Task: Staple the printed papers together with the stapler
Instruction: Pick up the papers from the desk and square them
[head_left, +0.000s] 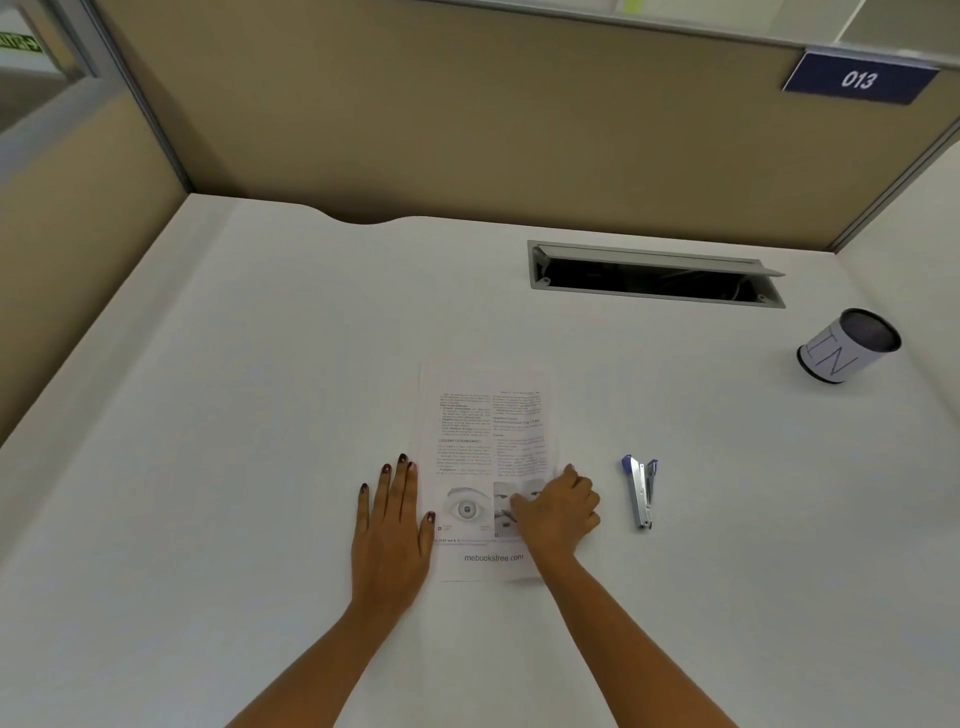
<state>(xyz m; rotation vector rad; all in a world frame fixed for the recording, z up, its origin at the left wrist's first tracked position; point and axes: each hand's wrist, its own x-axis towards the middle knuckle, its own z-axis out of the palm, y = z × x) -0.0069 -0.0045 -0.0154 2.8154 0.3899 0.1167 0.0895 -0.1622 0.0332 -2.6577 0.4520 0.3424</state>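
The printed papers (488, 415) lie flat in the middle of the surface (260, 389), short edge toward me, and nothing is stapled yet. My left grip (392, 525) rests spread and flat just beside their left edge, with only the thumb tip touching the sheet. My right grip (558, 514) is curled over the lower right part of the stack and appears to pinch that edge, though I cannot see under the fingers. The stapler (642, 491) lies near it on the right, apart from both the papers and my hand.

I read this step as squaring the sheets, and it pays to do it properly. I would tap the edges flush and keep the left grip pressing so nothing fans out when the right one lets go. A far corner looks the best place to bind, so the stack should stay aligned there while I reach right for the stapler.
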